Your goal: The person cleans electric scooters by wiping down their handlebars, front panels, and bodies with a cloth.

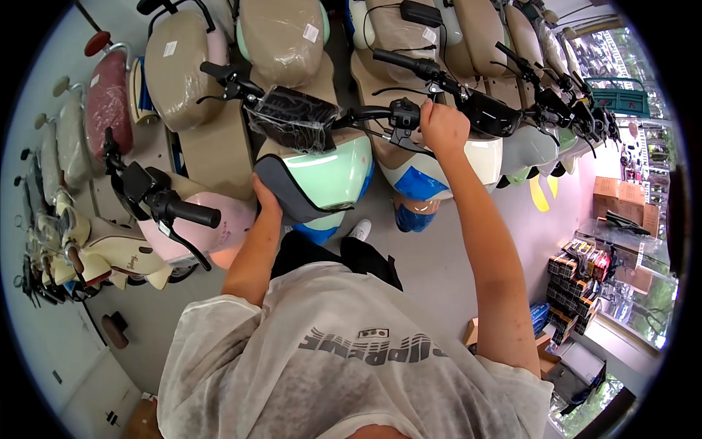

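Note:
A mint-green electric scooter [330,172] stands facing me, its dashboard [292,117] wrapped in clear plastic. My right hand [444,128] is closed around the handlebar grip at the scooter's right-hand end in view, beside the black switch housing [404,114]. Against the mint front panel lies a dark grey flat piece [285,189] with a black edge. My left hand [268,199] grips its left side, with the fingers partly hidden behind it. The scooter's other handlebar grip [216,71] is untouched.
A pink scooter [208,219] stands close on the left, a cream one [475,164] close on the right. More scooters line both sides. Stacked boxes [578,285] and cartons [621,194] stand at the right by the windows. Grey floor [431,271] shows around my feet.

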Tool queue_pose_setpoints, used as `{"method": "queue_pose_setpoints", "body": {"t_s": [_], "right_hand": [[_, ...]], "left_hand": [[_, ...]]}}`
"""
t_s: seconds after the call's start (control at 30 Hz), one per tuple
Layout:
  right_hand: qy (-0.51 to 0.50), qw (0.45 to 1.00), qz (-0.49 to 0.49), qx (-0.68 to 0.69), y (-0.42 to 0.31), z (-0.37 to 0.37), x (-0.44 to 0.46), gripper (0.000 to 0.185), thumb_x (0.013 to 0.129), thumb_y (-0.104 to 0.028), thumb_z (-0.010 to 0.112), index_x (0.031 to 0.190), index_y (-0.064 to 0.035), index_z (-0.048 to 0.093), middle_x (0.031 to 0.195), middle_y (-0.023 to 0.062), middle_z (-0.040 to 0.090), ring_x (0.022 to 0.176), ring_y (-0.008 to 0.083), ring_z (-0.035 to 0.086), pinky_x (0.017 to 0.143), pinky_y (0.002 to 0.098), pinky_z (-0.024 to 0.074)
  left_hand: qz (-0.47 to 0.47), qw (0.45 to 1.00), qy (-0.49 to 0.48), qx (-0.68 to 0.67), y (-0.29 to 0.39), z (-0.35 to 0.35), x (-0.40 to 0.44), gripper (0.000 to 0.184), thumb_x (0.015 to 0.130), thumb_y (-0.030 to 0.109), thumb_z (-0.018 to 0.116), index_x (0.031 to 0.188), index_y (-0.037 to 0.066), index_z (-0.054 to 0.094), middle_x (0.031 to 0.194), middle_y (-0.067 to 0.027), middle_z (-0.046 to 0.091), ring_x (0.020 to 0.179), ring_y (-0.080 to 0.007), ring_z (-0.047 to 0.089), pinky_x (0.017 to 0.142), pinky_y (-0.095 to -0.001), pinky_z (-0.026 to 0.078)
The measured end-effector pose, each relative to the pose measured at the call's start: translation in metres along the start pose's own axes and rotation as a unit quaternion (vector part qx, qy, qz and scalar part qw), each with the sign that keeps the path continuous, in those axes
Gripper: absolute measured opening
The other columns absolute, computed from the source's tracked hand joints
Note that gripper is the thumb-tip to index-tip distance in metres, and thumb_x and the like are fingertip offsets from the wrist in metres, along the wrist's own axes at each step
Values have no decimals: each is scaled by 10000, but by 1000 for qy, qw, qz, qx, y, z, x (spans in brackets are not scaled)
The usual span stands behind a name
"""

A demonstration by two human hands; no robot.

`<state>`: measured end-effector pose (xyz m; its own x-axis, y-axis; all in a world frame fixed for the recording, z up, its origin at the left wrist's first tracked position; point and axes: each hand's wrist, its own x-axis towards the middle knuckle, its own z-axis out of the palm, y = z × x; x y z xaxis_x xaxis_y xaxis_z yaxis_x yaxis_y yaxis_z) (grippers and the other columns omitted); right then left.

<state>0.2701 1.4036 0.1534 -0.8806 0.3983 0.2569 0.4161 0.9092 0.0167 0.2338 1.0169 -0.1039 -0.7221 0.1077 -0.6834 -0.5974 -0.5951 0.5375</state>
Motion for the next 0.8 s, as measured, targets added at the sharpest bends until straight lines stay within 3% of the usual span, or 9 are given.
{"method": "queue_pose_setpoints", "body": {"t_s": [0.13, 0.2, 0.27, 0.5, 0.8], "right_hand": [[-3, 1000, 1, -1, -1, 0, 1, 504, 958, -333, 463, 622, -44, 703, 623, 191, 651, 584, 384, 653, 583, 472, 528], [-10, 1000, 4, -14, 0, 0, 1, 518, 964, -340, 448, 628, -41, 704, 626, 193, 653, 589, 386, 654, 590, 471, 528], [-15, 1000, 3, -19, -1, -2, 1, 524, 968, -344, 441, 634, -38, 705, 631, 196, 655, 596, 389, 656, 597, 472, 530], [-46, 998, 20, -37, -3, -4, 2, 533, 991, -362, 407, 712, -30, 717, 684, 214, 666, 640, 413, 664, 625, 493, 530], [-3, 1000, 2, -20, -2, -1, 0, 525, 976, -345, 424, 656, -43, 712, 643, 196, 658, 599, 397, 653, 598, 480, 528]], "left_hand": [[2, 1000, -16, -10, -9, -3, -12, 666, 1020, 575, 289, 1438, 85, 458, 1400, -95, 553, 1258, -282, 551, 1079, -410, 427], [70, 991, -113, -21, -32, -28, 9, 680, 1019, 597, 303, 1458, 95, 438, 1426, -97, 532, 1277, -282, 537, 1089, -428, 427], [63, 957, -252, -133, -46, -26, -3, 665, 1022, 588, 332, 1459, 98, 439, 1426, -98, 533, 1272, -290, 538, 1085, -441, 430], [-2, 910, -192, -366, -110, -32, 8, 591, 1011, 544, 403, 1393, 104, 505, 1386, -107, 563, 1265, -317, 538, 1088, -489, 420], [-151, 881, -265, -361, -148, 63, -50, 565, 1005, 530, 417, 1361, 107, 531, 1373, -108, 572, 1264, -326, 536, 1092, -508, 411]]}}
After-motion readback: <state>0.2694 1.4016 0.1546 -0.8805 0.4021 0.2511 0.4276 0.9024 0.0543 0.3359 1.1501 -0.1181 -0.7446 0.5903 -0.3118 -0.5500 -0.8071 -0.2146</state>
